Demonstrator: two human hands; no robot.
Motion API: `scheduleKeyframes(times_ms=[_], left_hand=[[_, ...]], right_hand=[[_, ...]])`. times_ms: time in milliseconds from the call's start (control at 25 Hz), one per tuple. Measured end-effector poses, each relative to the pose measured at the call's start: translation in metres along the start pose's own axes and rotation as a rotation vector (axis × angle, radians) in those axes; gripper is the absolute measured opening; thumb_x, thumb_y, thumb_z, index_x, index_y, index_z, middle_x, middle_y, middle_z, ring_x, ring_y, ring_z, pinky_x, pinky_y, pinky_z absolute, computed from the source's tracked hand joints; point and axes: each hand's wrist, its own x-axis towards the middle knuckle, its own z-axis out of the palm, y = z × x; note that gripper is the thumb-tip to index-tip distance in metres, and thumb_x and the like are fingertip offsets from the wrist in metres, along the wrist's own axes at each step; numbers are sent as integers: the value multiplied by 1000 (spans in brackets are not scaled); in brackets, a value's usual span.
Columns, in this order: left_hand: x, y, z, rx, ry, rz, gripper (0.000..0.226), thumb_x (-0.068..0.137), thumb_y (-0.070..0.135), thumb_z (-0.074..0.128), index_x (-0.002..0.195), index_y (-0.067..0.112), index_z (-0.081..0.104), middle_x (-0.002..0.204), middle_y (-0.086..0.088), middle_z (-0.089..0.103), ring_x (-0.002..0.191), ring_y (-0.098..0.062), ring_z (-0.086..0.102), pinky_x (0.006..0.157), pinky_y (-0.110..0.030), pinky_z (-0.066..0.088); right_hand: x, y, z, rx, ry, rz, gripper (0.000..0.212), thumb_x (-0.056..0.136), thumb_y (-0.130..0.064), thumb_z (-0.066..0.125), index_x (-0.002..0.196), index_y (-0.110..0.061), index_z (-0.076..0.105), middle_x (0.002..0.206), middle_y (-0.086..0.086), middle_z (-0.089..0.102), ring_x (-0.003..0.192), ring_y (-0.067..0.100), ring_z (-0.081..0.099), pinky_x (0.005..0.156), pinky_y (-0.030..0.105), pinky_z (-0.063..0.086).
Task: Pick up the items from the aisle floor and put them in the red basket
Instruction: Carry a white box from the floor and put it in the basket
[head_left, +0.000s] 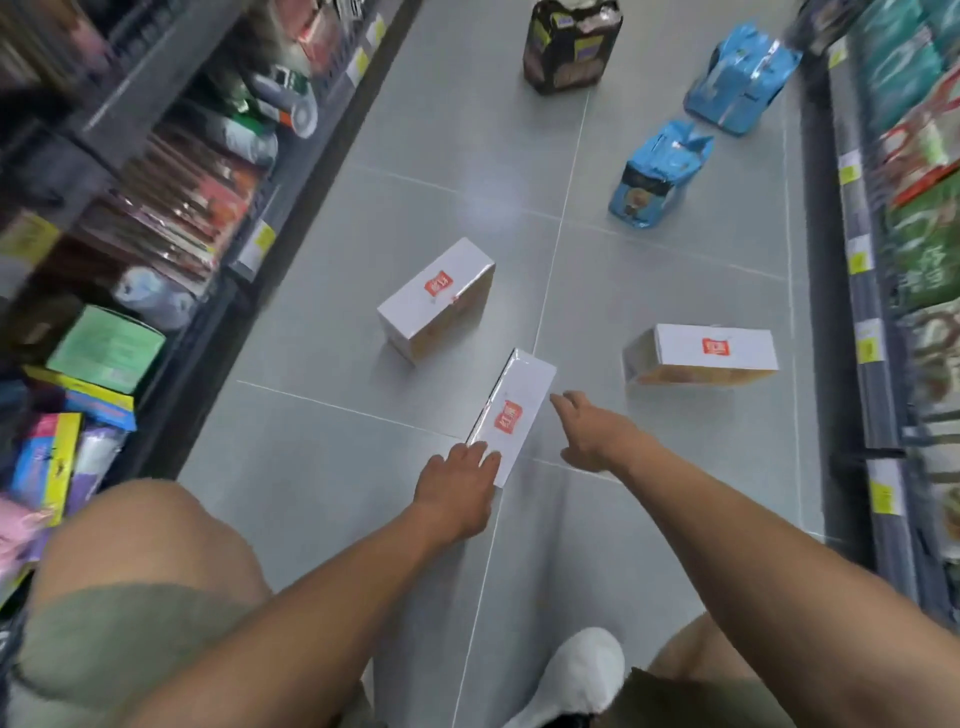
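Note:
Three white boxes with red labels lie on the grey tiled aisle floor. The nearest box (517, 410) lies between my hands. My left hand (457, 486) reaches its near end, with straight fingertips touching its near corner. My right hand (592, 431) hovers just right of it, fingers extended, holding nothing. A second box (436, 299) lies further off to the left, a third box (701, 353) to the right. Beyond them sit two blue packs (660, 174) (740, 78) and a dark pack (571, 44). No red basket is in view.
Stocked shelves (156, 208) line the left side and more shelves (904, 260) line the right, narrowing the aisle. My knees and a white shoe (576, 675) are at the bottom of the view.

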Motion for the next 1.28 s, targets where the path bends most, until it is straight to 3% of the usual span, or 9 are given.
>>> scheduleKeyframes(times_ms=[200, 360, 480, 640, 800, 960, 1080, 1160, 1280], left_hand=[[24, -4, 63, 69, 42, -10, 72, 89, 25, 55, 153, 17, 22, 161, -8, 23, 141, -33, 29, 101, -46, 39], [24, -17, 69, 110, 42, -3, 81, 89, 28, 57, 158, 22, 15, 167, -3, 14, 148, -28, 21, 107, -49, 34], [29, -43, 56, 132, 8, -29, 80, 92, 30, 57, 159, 23, 14, 170, 0, 7, 155, -26, 13, 116, -52, 26], [48, -83, 34, 109, -10, 28, 68, 92, 27, 56, 153, 22, 27, 170, 4, 9, 156, -24, 12, 121, -51, 20], [60, -84, 28, 182, 76, 104, 68, 88, 36, 65, 146, 18, 35, 162, -1, 25, 151, -27, 20, 117, -51, 28], [77, -66, 31, 91, 119, 75, 99, 80, 49, 78, 154, 17, 21, 162, -5, 22, 151, -28, 19, 118, -51, 30], [89, -53, 41, 79, 134, 23, 100, 77, 45, 82, 152, 17, 22, 151, -5, 33, 140, -28, 32, 106, -47, 45], [96, -50, 44, 89, 165, -8, 86, 78, 38, 80, 145, 17, 31, 140, -5, 41, 129, -28, 41, 93, -43, 54], [102, -49, 35, 46, 160, -13, 69, 80, 36, 78, 133, 17, 39, 130, -6, 44, 122, -27, 45, 85, -43, 55]], right_hand=[[74, -9, 32, -90, 43, -28, 85, 94, -8, 50, 164, -19, 4, 173, -8, -8, 132, 36, 57, 100, 50, 53], [74, -25, 40, -75, 58, 18, 88, 95, -19, 52, 164, -18, -2, 173, -5, -14, 127, 37, 60, 94, 46, 53], [60, -36, 50, -89, 57, 99, 82, 94, -23, 54, 160, -8, 9, 171, 8, 5, 123, 37, 62, 82, 41, 49], [33, -50, 75, -201, -18, 79, 63, 95, -33, 54, 149, -6, 34, 145, 10, 38, 117, 31, 64, 76, 36, 40], [32, -37, 80, -177, 139, 69, 58, 92, -38, 63, 141, -15, 41, 136, 6, 46, 119, 28, 60, 75, 36, 43], [60, -20, 81, -122, 307, 46, 78, 85, -50, 72, 146, -20, 35, 146, 3, 43, 134, 28, 44, 86, 45, 52], [76, -21, 88, -36, 287, 19, 72, 85, -47, 74, 141, -21, 37, 141, 3, 46, 131, 29, 46, 86, 50, 56], [79, -21, 92, -10, 284, 1, 67, 84, -45, 76, 135, -20, 41, 135, 3, 48, 126, 29, 49, 85, 51, 57], [75, -17, 85, 13, 284, -12, 66, 84, -47, 76, 134, -20, 43, 133, 2, 49, 125, 28, 49, 87, 50, 56]])
